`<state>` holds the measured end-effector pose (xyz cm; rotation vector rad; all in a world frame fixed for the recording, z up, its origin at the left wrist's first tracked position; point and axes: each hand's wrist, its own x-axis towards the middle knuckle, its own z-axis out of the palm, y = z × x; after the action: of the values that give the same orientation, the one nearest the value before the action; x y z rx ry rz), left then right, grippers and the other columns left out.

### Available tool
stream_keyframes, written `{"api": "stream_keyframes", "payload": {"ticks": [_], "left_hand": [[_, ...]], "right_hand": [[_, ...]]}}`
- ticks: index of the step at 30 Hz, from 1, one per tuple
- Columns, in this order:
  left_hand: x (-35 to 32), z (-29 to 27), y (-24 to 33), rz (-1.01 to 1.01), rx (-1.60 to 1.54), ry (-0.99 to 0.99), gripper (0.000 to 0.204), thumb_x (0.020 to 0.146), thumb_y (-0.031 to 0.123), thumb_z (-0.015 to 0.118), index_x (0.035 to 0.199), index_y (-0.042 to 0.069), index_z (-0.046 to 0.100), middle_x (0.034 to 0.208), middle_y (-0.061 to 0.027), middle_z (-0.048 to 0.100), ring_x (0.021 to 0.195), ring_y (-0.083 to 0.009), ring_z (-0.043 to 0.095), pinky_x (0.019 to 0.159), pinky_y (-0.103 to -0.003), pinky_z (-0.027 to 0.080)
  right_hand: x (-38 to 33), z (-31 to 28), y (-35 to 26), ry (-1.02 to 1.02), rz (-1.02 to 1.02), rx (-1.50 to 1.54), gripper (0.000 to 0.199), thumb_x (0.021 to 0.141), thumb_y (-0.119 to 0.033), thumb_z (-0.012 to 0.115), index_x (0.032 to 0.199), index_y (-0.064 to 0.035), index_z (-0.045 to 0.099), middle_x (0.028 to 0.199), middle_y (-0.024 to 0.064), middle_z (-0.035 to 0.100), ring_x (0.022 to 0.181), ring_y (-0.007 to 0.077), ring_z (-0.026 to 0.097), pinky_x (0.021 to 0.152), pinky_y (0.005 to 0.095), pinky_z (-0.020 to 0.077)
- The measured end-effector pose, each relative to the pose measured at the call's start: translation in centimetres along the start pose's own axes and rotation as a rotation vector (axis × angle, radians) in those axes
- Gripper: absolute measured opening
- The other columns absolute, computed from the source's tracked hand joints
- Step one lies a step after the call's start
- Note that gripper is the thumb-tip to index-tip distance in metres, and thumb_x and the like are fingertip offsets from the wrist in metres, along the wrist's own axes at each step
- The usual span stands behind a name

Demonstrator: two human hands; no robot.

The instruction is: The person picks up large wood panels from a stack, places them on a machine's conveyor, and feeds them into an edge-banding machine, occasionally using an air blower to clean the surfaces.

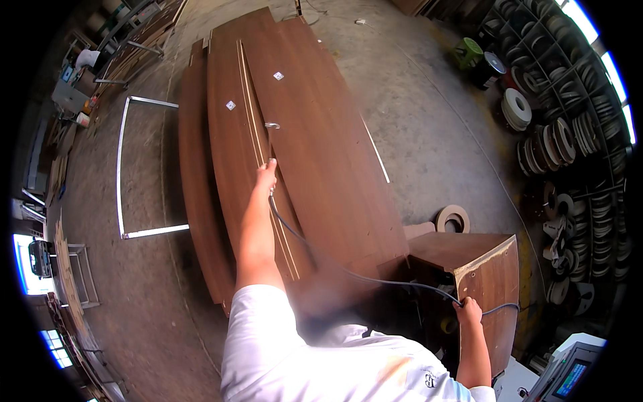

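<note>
My left hand [266, 177] reaches out over the brown wood panels [315, 141], its fingers closed round the end of a dark hose. A thin piece seems to run forward from this grip toward a small silvery bit [272, 125]; its kind is too small to make out. From there the hose [375, 279] sags back across the near end of the panels to my right hand [469, 309]. That hand is wrapped round the hose beside a brown wooden cabinet [492, 285], and the hose trails on past it to the right.
Two small white labels, one a square sticker [278, 76], lie on the panels. To the left, a white metal frame [120, 167] juts out. Rolls of edge banding [549, 144] fill racks at right, near a green stool [469, 52]. A machine with a screen [573, 375] stands lower right.
</note>
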<state>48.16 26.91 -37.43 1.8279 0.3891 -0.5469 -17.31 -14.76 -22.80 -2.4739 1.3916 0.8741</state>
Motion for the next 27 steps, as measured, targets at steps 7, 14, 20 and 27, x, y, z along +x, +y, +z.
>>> {"api": "stream_keyframes", "payload": {"ticks": [7, 14, 20, 27], "left_hand": [[6.2, -3.1, 7.3, 0.098, -0.12, 0.337, 0.045, 0.096, 0.053, 0.057, 0.1, 0.009, 0.058, 0.05, -0.0011, 0.045, 0.036, -0.014, 0.041, 0.035, -0.032, 0.032], [1.8, 3.0, 12.3, 0.105, -0.051, -0.023, 0.048, 0.097, 0.047, 0.06, 0.116, 0.004, 0.059, 0.057, 0.0015, 0.044, 0.042, -0.0101, 0.046, 0.036, -0.028, 0.039], [-2.8, 11.9, 8.5, 0.147, 0.166, -0.382, 0.061, 0.097, 0.049, 0.058, 0.136, 0.002, 0.054, 0.068, -0.0026, 0.053, 0.047, -0.0106, 0.051, 0.041, -0.028, 0.045], [1.3, 4.9, 4.1, 0.028, -0.01, -0.142, 0.047, 0.096, 0.047, 0.06, 0.112, 0.002, 0.064, 0.065, -0.0044, 0.056, 0.046, -0.0143, 0.054, 0.038, -0.031, 0.044]], "right_hand": [[0.0, 0.0, 0.0, 0.031, -0.02, -0.006, 0.036, 0.086, -0.046, 0.069, 0.093, -0.0102, 0.065, 0.1, 0.0138, 0.068, 0.098, 0.0335, 0.065, 0.087, 0.0463, 0.0476], [-0.3, 0.7, 0.2, 0.06, -0.019, 0.016, 0.034, 0.086, -0.044, 0.07, 0.093, -0.011, 0.065, 0.099, 0.0129, 0.068, 0.099, 0.0334, 0.064, 0.088, 0.0471, 0.0456], [-0.1, 0.3, 0.1, 0.027, 0.004, 0.041, 0.035, 0.087, -0.044, 0.069, 0.095, -0.0102, 0.065, 0.101, 0.0136, 0.068, 0.1, 0.0335, 0.064, 0.089, 0.0473, 0.045], [-0.1, 0.3, 0.1, 0.01, 0.003, 0.003, 0.037, 0.088, -0.045, 0.067, 0.097, -0.0093, 0.066, 0.102, 0.0148, 0.068, 0.1, 0.0341, 0.065, 0.087, 0.0472, 0.0475]]}}
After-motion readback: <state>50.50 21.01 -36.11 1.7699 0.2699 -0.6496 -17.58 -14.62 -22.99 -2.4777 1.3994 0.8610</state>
